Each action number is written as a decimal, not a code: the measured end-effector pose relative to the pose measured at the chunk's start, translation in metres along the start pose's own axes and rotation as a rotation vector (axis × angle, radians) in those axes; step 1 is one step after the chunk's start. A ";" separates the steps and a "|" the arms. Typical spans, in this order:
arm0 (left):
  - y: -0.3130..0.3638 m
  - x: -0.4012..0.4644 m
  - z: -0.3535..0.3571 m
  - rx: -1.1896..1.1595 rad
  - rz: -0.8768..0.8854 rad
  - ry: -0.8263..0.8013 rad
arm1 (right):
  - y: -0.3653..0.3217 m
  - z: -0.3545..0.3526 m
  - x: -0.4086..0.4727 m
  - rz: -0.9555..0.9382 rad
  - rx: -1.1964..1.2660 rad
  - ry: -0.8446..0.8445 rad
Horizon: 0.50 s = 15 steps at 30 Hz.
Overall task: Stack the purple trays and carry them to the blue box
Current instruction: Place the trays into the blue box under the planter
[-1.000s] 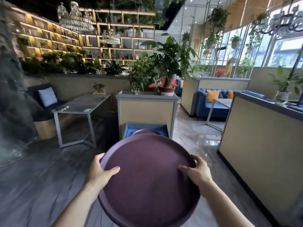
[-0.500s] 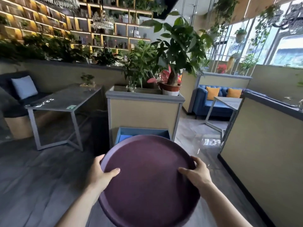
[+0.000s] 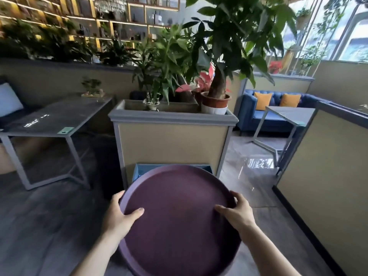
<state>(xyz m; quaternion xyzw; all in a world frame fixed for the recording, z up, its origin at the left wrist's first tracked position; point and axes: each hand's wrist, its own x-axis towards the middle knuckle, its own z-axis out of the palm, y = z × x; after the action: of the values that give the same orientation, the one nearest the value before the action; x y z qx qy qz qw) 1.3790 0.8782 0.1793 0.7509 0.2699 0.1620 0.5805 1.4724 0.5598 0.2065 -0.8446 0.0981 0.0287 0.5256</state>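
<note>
Closest to the camera there's a round purple tray point(image 3: 179, 220), held out flat in front of the person at about waist height, over the dark floor point(image 3: 49, 226). Can't tell from this angle if it's one tray or a stack, only the top surface and rim show.

The left hand point(image 3: 119, 214) clamps the left rim, thumb lying on the inside of the tray and the other fingers wrapped under the edge out of sight. The right hand point(image 3: 237, 213) does the same on the right rim, thumb on top pointing inward, fingers curled over the edge. Both bare forearms come up from the bottom of the view.

Just past the far edge of the tray you can see the blue box point(image 3: 143, 169) sitting on the floor, mostly hidden by the tray, pushed up against the base of a tan planter point(image 3: 173, 144) with a grey top. That planter has leafy green plants and a potted tree point(image 3: 217, 96) in a reddish pot.

Off to the left is a grey table point(image 3: 55, 120), to the right a tan partition wall point(image 3: 328, 166). Further back there's a blue sofa point(image 3: 251, 110) with orange cushions, and lit shelves point(image 3: 119, 26) along the back wall.
</note>
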 end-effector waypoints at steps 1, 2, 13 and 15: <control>-0.002 0.015 0.008 0.004 -0.004 0.001 | 0.001 0.007 0.018 0.003 0.002 -0.008; -0.005 0.030 0.017 0.010 -0.007 0.007 | 0.002 0.015 0.037 0.007 0.001 -0.017; -0.056 0.173 0.104 0.218 -0.205 0.093 | 0.025 0.095 0.222 0.092 -0.103 -0.174; -0.070 0.187 0.114 0.235 -0.258 0.088 | 0.033 0.108 0.239 0.118 -0.136 -0.193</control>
<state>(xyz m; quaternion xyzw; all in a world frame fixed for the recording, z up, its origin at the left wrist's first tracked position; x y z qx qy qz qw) 1.5771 0.9117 0.0681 0.7649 0.4064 0.0859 0.4923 1.7058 0.6097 0.0932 -0.8643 0.0947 0.1472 0.4716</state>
